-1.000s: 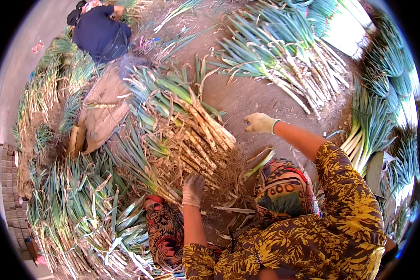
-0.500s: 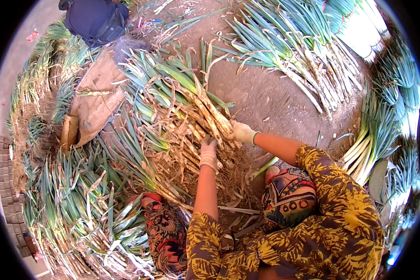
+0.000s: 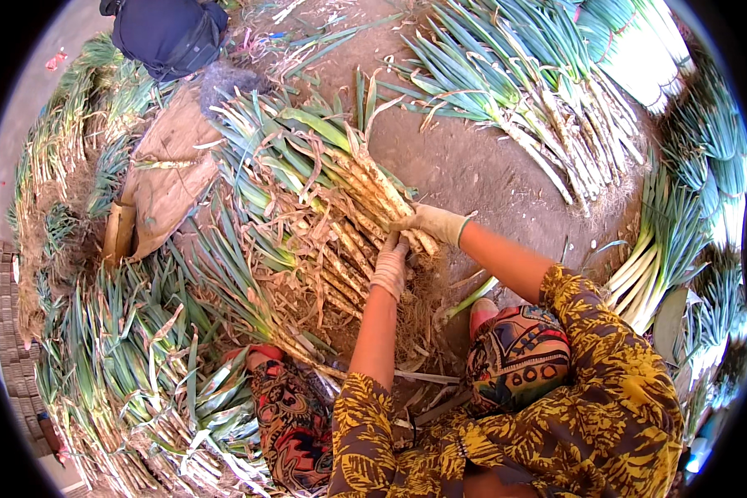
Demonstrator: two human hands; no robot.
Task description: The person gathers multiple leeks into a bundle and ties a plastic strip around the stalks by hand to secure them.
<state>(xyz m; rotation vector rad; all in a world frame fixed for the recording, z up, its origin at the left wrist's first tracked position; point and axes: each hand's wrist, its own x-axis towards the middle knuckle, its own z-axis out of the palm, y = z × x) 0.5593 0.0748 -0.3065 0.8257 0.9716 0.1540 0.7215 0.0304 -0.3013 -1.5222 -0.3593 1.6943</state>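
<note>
A: Where are the leeks?
B: Ground, ahead of the person, a bit left. Untidy layer, leaves up-left, root ends down-right.

A: Long axis?
B: Slanted, upper left to lower right. Root ends point back toward the hands, so most of each stalk's length runs away from the fingers, up and left.

A: Right hand?
B: Gloved, comes in from the right side. Wrapped around the top few stalks near their root ends, thumb side over them. Ends poke out just below the palm.

A: Left hand?
B: Gloved too, comes up from below, fingertips at the same stalks, just left of the right hand. Pinching or only resting? Can't tell, the fingertips merge with the stems.

A: Which is nearer?
B: Right, for the top stalks' ends. Left is nearer the lower stalks beside them.

A: Around it?
B: Another heap upper right, well apart, bare soil between. Big leafy pile at lower left. Brown sheet left of the leeks. Co-worker at upper left.
</note>
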